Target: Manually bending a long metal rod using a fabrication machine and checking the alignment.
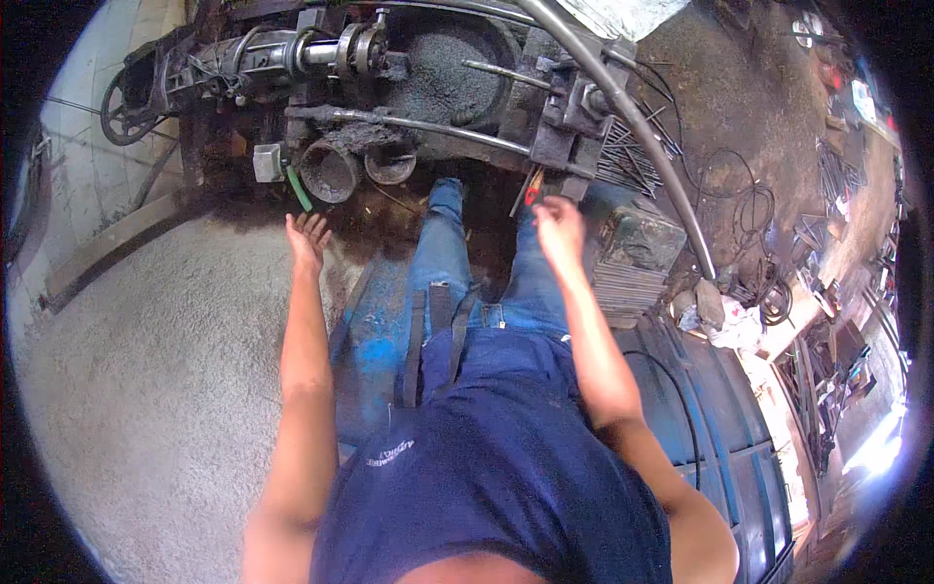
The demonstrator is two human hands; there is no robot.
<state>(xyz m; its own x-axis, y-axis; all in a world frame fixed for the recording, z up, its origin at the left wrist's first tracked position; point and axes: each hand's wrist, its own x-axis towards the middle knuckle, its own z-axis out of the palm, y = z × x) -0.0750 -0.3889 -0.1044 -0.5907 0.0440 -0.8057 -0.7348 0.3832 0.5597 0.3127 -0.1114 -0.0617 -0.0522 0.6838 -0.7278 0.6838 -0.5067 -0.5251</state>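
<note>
My left hand (308,239) is held palm up with its fingers apart and nothing in it. Just beyond its fingertips is a green-gripped lever (299,188) below a small pale box on the machine (574,127). My right hand (561,232) is raised over my right thigh, its fingers curled together. Close to those fingertips is a small red-handled tool (531,195) by the machine's right end block. Whether the fingers touch it or pinch something small is hidden.
Grey granules fill a round hopper (452,68) on the machine. Two round metal openings (330,172) sit below it. A large pale granule heap (165,389) lies left. Stacked plates (637,258), metal rods (632,161) and a curved pipe (642,127) are at right.
</note>
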